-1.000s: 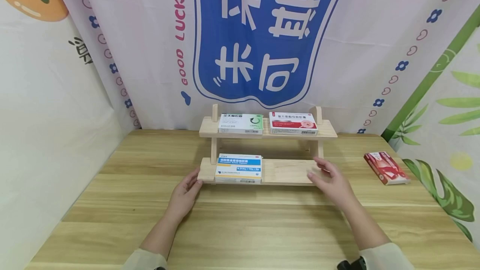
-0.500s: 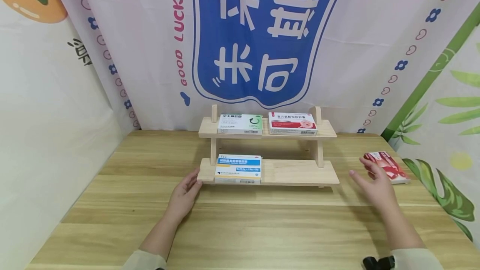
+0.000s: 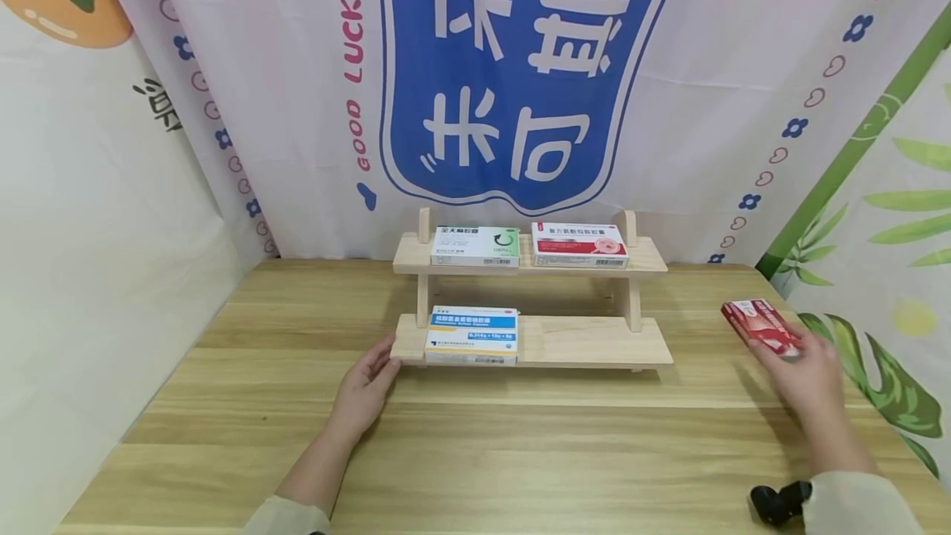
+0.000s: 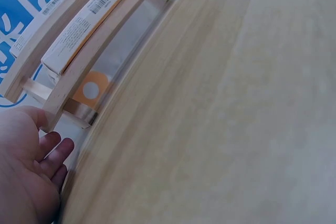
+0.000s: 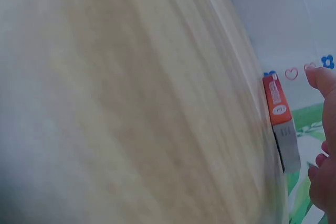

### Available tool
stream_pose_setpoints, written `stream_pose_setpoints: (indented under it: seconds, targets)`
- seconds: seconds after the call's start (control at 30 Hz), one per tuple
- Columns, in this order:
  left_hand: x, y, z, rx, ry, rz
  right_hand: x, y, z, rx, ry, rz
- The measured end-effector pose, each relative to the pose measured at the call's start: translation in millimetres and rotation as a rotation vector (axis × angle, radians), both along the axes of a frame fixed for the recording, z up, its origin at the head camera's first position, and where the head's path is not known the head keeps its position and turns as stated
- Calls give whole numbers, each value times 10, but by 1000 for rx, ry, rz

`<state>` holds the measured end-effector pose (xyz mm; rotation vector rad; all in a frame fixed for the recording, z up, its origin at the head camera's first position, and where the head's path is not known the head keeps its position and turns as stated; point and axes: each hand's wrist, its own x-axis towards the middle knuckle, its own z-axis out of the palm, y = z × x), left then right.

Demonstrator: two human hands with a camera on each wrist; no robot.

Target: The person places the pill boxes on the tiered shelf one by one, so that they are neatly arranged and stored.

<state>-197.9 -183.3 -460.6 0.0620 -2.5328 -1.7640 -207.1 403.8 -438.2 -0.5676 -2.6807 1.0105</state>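
On the table stands a two-tier wooden display rack [image 3: 587, 341]. My left hand [image 3: 364, 386] touches the left end of its lower shelf; in the left wrist view the fingers [image 4: 58, 156] hang loosely bent below the board. Over at the right, my right hand [image 3: 810, 374] reaches around a red-and-white medicine box [image 3: 761, 324] lying on the table. The right wrist view shows thumb and fingers [image 5: 320, 161] apart, with a gap between them and the box. A blue-and-white medicine box [image 3: 471, 334] sits on the lower shelf's left part.
On the upper shelf are a green-and-white medicine box [image 3: 475, 246] and another red-and-white one [image 3: 579, 244]. A printed curtain [image 3: 297, 106] hangs behind the wooden table [image 3: 520, 452], and patterned cloth borders both sides.
My right hand has left the right end of the rack's lower shelf and moved right to the red-and-white box on the table. The left hand has stayed at the rack's left end.
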Motion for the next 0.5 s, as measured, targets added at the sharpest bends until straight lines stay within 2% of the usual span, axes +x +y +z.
stream_pose_setpoints:
  seconds: [0.1, 0.27, 0.5]
  targets:
    - [-1, -3, -3, -4, 3, -6, -5, 70, -23, -13, -31, -20]
    - [-1, -4, -6, -10, 9, -6, -26, 162, -78, 28, -87, -24]
    - [7, -2, 7, -14, 9, -7, -41, 226, -156, 78, -95, -12]
